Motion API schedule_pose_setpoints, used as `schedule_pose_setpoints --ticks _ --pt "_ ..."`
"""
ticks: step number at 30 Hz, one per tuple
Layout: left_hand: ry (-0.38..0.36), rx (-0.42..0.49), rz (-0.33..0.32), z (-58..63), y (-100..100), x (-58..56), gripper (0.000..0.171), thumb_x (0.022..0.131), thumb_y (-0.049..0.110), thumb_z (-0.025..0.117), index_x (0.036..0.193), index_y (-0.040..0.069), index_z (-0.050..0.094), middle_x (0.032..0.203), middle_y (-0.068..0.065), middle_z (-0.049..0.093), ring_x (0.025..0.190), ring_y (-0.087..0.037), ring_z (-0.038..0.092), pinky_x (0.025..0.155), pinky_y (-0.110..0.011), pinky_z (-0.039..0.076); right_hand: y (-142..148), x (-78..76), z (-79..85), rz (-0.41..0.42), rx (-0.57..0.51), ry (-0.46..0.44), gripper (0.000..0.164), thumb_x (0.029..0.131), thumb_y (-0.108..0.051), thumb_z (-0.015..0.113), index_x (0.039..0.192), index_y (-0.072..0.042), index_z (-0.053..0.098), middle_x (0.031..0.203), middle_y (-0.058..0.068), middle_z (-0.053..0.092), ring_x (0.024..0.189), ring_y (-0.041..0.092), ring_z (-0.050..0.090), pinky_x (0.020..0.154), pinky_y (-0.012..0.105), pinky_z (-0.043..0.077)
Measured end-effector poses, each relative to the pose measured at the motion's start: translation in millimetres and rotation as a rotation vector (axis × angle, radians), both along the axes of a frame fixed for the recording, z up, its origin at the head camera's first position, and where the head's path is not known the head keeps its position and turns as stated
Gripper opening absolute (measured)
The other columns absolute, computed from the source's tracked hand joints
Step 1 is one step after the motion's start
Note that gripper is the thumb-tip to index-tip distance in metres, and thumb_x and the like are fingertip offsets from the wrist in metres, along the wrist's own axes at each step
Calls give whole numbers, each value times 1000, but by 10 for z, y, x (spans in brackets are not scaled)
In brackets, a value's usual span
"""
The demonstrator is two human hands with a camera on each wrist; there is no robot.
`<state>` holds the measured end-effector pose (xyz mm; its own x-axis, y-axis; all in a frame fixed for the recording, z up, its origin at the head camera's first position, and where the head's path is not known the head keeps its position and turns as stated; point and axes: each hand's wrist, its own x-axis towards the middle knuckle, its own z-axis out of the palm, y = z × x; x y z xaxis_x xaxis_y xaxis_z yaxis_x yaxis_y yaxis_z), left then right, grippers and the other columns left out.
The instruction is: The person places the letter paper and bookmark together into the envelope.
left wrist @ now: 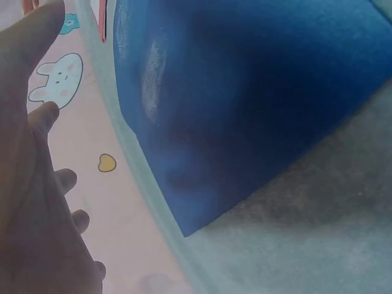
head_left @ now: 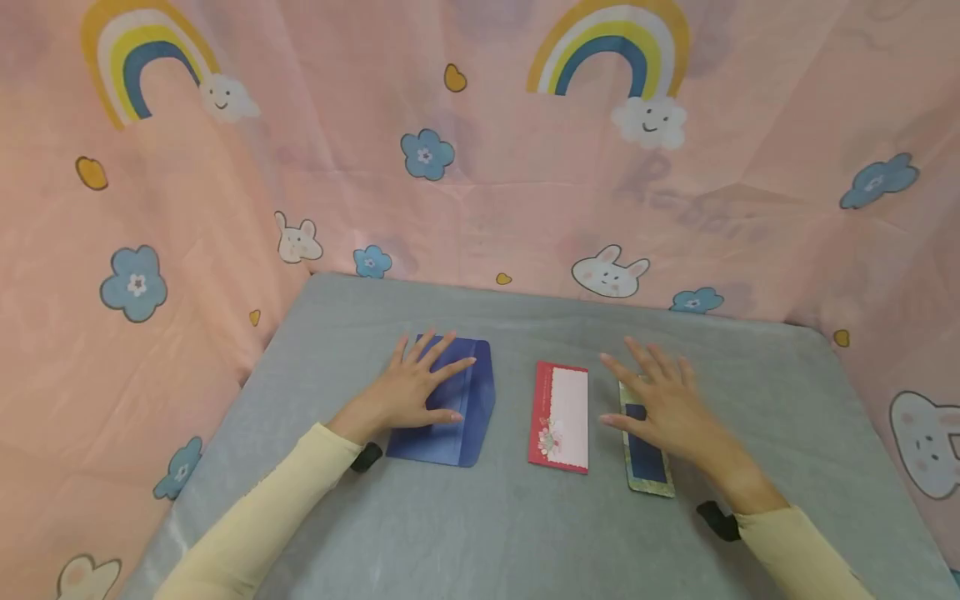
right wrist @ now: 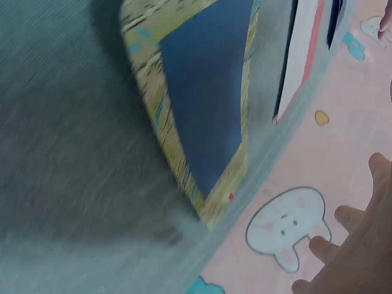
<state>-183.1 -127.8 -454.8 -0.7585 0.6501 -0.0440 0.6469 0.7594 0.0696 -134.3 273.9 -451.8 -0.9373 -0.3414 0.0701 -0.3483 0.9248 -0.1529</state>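
A blue envelope (head_left: 477,400) with its flap unfolded to the right lies on the grey cloth. Above it hovers my left hand (head_left: 412,387), fingers spread, holding nothing; the left wrist view shows a gap between that hand and the envelope (left wrist: 214,110). At the right lies a narrow card with a dark blue panel and a patterned yellow-green border (head_left: 648,462). My right hand (head_left: 663,408) is spread over its upper part, partly hiding it, and grips nothing. Between the hands lies a red card with a white panel and printed flowers (head_left: 570,417).
A grey cloth (head_left: 495,533) covers the table. Pink fabric (head_left: 510,208) printed with rainbows, rabbits and flowers hangs at the back and sides. Dark bands or devices sit at both wrists, below the cream sleeves (head_left: 277,508).
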Motion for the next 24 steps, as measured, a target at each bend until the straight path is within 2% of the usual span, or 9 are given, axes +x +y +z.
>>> schedule_pose_setpoints --ticks 5,12,18,24 --pt "-26 18 11 -35 -17 22 83 80 74 46 150 39 16 162 -6 2 149 -38 4 113 -66 6 -86 -36 -36 37 2 23 92 75 -67 61 150 -38 18 160 11 15 142 44 18 106 72 8" --pt "-62 31 35 -38 -18 30 82 81 73 47 150 39 18 162 -7 4 149 -38 3 113 -66 5 -249 -88 -64 44 -17 21 90 74 -72 57 149 -40 19 159 9 17 142 42 19 108 70 11" --pt "-78 32 56 -59 -13 35 82 81 73 46 150 39 17 162 -6 3 149 -38 6 113 -65 8 -417 -124 -87 59 -69 24 89 75 -71 58 149 -40 20 158 9 19 142 41 20 107 70 12" --pt "-83 59 66 -114 -8 38 82 81 71 49 149 37 20 161 -8 7 148 -39 7 113 -66 9 -605 -152 -123 77 -74 36 89 73 -71 59 149 -37 24 157 11 24 142 41 23 108 69 14"
